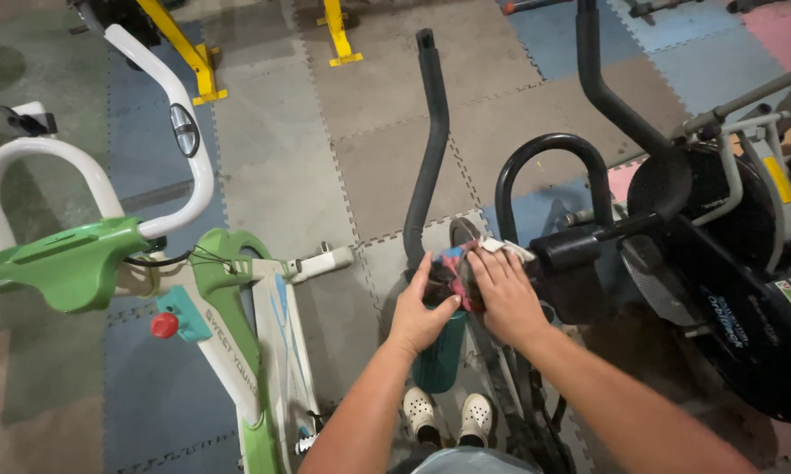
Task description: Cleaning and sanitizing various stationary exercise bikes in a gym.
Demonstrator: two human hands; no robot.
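Person stands over a black exercise machine (720,263), both bare hands down on its centre column. Left hand (420,307) is wrapped around the dark upper part of the column just above a teal-green cylindrical sleeve (439,355), fingers curled, thumb across the front, a closed hold on the post. Right hand (505,294) lies palm-down, pressing a bunched red, blue and white cloth rag (466,272) against the same spot; fingers flat and spread over the rag, pinning it more than pinching it. A white corner of the rag sticks out towards the black moulded handle block (571,254).

Progress, as a judgement: the wipe is in hand, with the rag on the column top between the two hands. The tall black curved upright bar (431,140) and the black looped handlebar (549,167) are well apart from the rag and not being touched. No visible difference between wiped and unwiped surfaces, so I cannot tell how much is finished.

To the left, a green and white stationary bike (229,290) with a white curved handlebar (180,114) and a red round knob (164,325), untouched. Floor is grey, blue and pink interlocking foam matting (281,149). White perforated clogs (448,414) show below.
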